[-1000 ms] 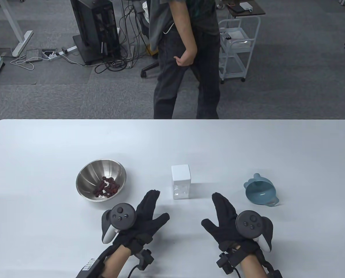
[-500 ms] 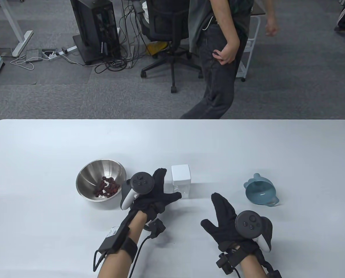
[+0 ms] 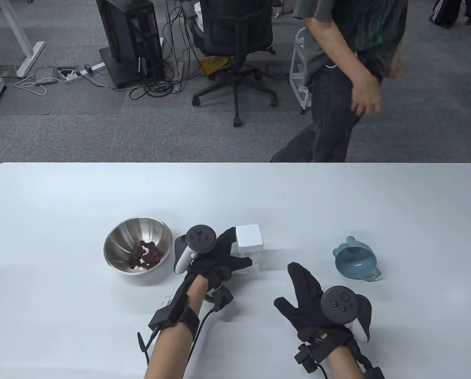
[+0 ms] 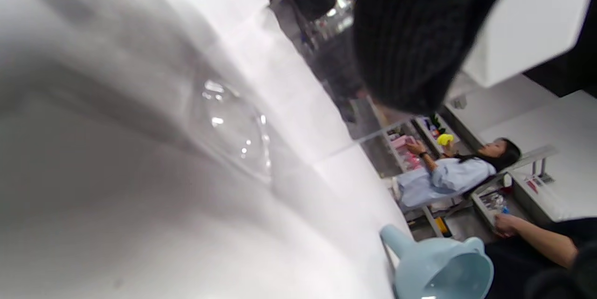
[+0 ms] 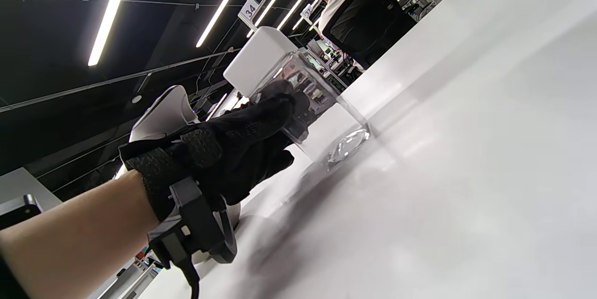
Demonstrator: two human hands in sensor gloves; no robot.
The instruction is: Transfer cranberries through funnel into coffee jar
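Jar inside left hand grip

A white rounded-corner table carries a shiny steel bowl of dark red cranberries at left, a clear square jar with a white lid at the middle, and a pale blue plastic funnel lying at right, well apart.

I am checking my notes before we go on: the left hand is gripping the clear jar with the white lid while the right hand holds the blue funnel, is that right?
Not quite. The left hand does grip the jar with the white lid, but the right hand holds nothing: it lies open on the table, apart from the blue funnel. The table view shows it.
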